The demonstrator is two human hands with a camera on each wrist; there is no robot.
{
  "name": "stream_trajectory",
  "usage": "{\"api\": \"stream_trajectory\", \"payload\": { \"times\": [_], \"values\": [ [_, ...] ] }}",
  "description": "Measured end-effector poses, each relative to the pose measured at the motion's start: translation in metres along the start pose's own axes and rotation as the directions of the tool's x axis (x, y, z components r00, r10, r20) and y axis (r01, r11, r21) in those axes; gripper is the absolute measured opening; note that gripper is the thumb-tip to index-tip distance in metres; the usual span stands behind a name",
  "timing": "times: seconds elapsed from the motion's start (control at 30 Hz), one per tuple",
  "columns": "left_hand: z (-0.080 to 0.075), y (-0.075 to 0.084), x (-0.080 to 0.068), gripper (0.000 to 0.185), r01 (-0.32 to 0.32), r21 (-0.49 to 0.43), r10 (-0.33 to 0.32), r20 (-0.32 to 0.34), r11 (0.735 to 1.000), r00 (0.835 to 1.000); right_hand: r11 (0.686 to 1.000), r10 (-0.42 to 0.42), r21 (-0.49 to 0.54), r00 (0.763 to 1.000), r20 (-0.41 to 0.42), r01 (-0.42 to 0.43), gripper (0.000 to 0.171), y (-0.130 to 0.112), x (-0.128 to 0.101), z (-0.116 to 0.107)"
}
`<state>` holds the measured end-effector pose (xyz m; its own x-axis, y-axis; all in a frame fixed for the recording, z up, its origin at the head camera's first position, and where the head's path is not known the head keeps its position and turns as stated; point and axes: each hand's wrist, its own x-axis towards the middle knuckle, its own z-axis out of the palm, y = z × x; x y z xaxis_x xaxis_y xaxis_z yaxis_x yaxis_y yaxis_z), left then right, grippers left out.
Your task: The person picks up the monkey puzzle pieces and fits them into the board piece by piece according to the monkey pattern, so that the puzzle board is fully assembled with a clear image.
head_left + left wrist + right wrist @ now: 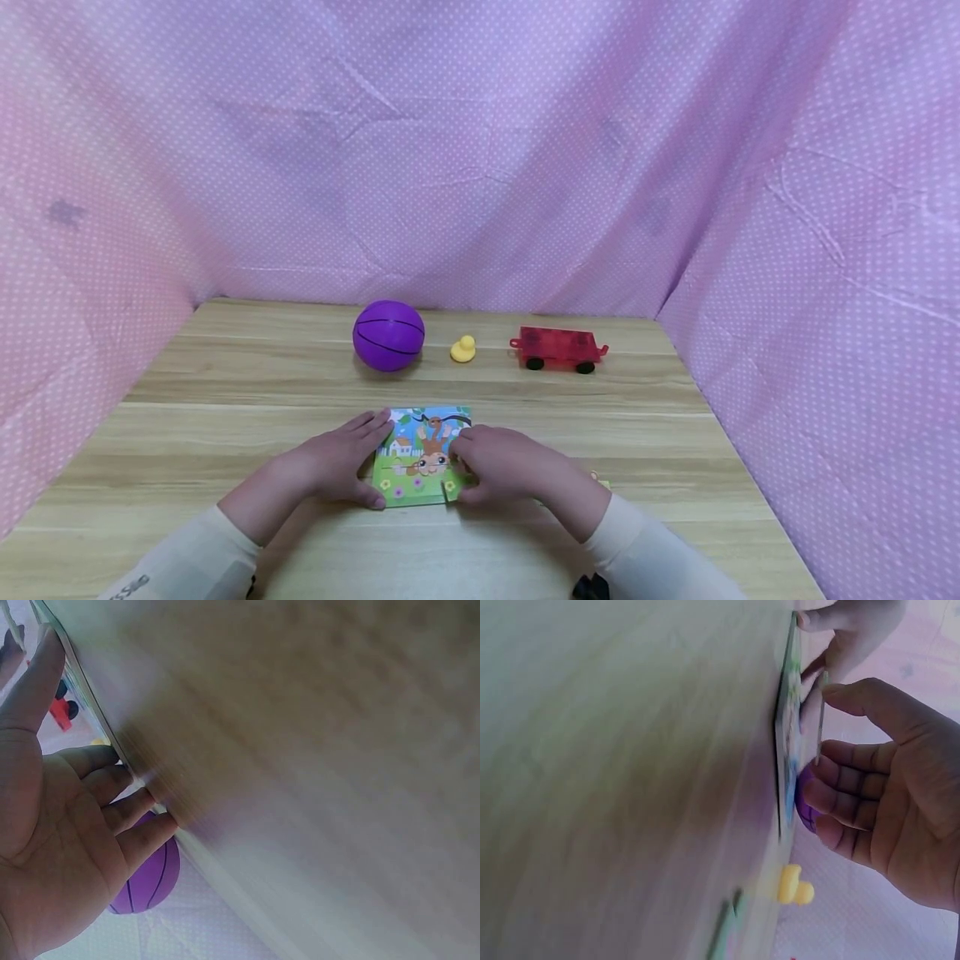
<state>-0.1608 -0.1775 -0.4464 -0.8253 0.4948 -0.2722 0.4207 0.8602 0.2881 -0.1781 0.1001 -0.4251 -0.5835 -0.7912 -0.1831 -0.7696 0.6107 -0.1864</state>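
Note:
A flat picture puzzle (416,454) with a cartoon monkey, a house and flowers lies on the table in front of me. My left hand (347,457) spans its left side, thumb near the lower corner and fairly straight fingers touching near the upper one. Over the puzzle's right side, my right hand (498,462) pinches a thin puzzle piece (822,720) between thumb and fingers. In the right wrist view the piece stands edge-on, raised off the puzzle board (786,742). Most of its picture is hidden by the hand in the head view.
Behind the puzzle stand a purple ball (388,336), a yellow toy duck (463,349) and a red toy wagon (558,346). Another green puzzle piece (604,483) lies right of the puzzle, partly hidden by the right forearm. Pink dotted cloth (450,167) surrounds the wooden table (262,375).

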Motion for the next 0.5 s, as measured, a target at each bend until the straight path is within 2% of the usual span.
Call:
{"api": "stream_trajectory", "payload": {
  "times": [0.5],
  "values": [
    [0.000, -0.002, 0.000, 0.109, -0.010, -0.012, 0.011, 0.018, 1.000, 1.000, 0.994, -0.061, -0.095, 0.998, -0.013, 0.060, 0.029, -0.022, 0.052, 0.008]
  ]
}}
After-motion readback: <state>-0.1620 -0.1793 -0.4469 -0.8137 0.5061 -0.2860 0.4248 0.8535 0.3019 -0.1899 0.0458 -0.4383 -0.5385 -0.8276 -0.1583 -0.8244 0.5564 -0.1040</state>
